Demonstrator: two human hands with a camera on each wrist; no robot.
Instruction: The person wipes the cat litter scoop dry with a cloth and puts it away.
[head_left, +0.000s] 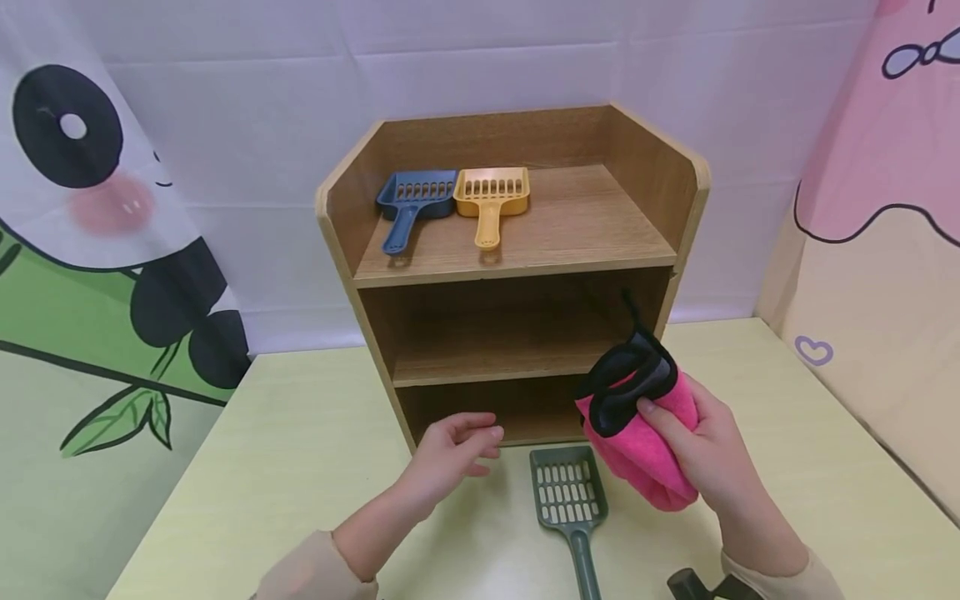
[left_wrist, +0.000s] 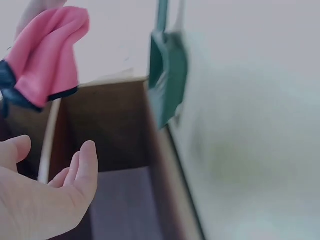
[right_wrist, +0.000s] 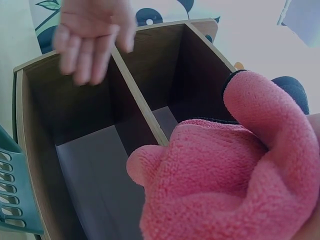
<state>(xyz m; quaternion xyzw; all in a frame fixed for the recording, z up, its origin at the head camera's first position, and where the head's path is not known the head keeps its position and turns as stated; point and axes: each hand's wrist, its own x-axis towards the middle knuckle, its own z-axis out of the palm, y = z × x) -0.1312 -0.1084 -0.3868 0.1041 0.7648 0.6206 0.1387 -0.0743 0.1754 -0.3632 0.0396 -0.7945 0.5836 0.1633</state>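
My right hand [head_left: 705, 446] grips a bunched fuzzy pink cloth [head_left: 648, 471] with black edging and a thin black cord rising from its top. The thumb presses on its front near the black trim. My left hand [head_left: 450, 458] hovers empty in front of the shelf's lowest opening, fingers loosely bent and apart from the cloth. Between the hands, a grey-green litter scoop [head_left: 579, 533] lies on the table, its slotted end toward the shelf. In the right wrist view the pink cloth [right_wrist: 215, 175] fills the lower right and hides most of the hand.
A wooden shelf unit [head_left: 517, 273] stands at the table's back, with two lower compartments under a walled top. A blue litter scoop [head_left: 405, 221] and a yellow litter scoop [head_left: 489, 218] lie side by side up there. A dark object [head_left: 690, 585] shows beside the right sleeve.
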